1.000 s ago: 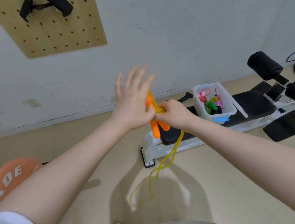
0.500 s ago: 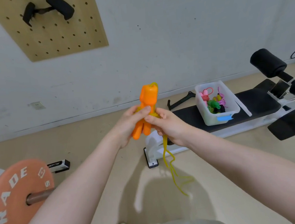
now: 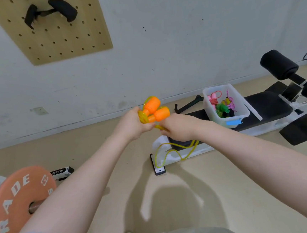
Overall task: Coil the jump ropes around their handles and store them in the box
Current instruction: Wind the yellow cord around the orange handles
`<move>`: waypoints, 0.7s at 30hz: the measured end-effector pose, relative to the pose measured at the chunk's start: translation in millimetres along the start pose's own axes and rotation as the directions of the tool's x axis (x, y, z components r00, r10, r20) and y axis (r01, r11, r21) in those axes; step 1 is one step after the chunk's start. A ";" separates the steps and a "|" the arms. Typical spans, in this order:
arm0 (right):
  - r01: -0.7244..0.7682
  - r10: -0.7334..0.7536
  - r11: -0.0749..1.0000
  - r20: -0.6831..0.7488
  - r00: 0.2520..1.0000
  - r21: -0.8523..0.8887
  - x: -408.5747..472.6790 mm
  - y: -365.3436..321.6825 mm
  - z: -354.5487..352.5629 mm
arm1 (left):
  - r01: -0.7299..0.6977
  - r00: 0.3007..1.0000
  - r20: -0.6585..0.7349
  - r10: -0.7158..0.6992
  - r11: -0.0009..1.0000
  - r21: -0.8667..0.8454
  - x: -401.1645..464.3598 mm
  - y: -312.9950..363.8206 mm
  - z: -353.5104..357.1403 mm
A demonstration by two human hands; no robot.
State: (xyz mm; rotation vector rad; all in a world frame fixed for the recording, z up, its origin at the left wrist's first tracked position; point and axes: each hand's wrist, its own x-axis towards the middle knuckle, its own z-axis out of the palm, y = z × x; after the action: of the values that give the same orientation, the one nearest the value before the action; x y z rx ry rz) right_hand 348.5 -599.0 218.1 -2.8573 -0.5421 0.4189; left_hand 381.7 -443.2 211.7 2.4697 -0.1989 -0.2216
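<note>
My left hand [image 3: 133,124] grips two orange jump-rope handles [image 3: 155,110] held side by side, their fat ends pointing up and right. Yellow rope is coiled around them near my fingers. My right hand [image 3: 178,128] pinches the yellow rope [image 3: 176,150] just beside the handles; the loose remainder hangs below it in a wavy loop. A clear plastic box [image 3: 231,118] with a blue tape label stands on the black bench to the right, holding pink, green and purple coiled ropes.
The black-padded workout bench [image 3: 271,109] with a white frame lies on the floor to the right, foam rollers at its far end. An orange weight plate [image 3: 17,199] on a bar is at lower left. A wooden pegboard [image 3: 52,32] hangs on the wall.
The handles have turned from pointing down to pointing up and right. More yellow rope is wound around them, and the hanging loop is shorter. The view has shifted slightly left.
</note>
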 end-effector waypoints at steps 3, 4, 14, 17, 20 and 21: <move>0.056 -0.076 0.981 -0.104 0.992 -0.184 -13.0 -0.6 -25.4 | -0.026 0.999 0.031 0.017 0.945 0.327 -0.8 2.2 -3.5; 0.076 -0.109 0.972 -0.138 0.984 -0.222 -16.5 -2.4 -35.2 | -0.051 0.999 0.038 0.038 0.895 0.443 -2.6 5.3 -5.0; 0.243 -0.208 0.714 -0.133 0.969 0.657 -17.8 19.6 -59.5 | -0.444 0.890 0.210 0.403 0.667 0.598 -38.5 39.0 -14.7; 0.170 -0.173 0.404 -0.108 0.979 0.899 -11.3 29.6 -49.6 | -0.499 0.866 0.194 0.461 0.825 0.265 -51.5 49.0 -25.0; 0.145 -0.110 0.289 -0.118 0.987 0.946 -8.6 24.2 -48.0 | -0.523 0.848 0.035 0.529 0.845 -0.113 -51.4 59.3 -27.6; 0.104 -0.052 0.386 -0.091 0.995 0.917 -12.6 18.1 -48.4 | -0.520 0.847 -0.022 0.531 0.821 -0.234 -49.5 59.6 -27.9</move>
State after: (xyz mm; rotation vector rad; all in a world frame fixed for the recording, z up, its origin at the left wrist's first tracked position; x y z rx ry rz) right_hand 358.3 -627.3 262.1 -1.7034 -0.2682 0.4394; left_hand 334.1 -463.5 275.7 2.0810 -0.8170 -0.0540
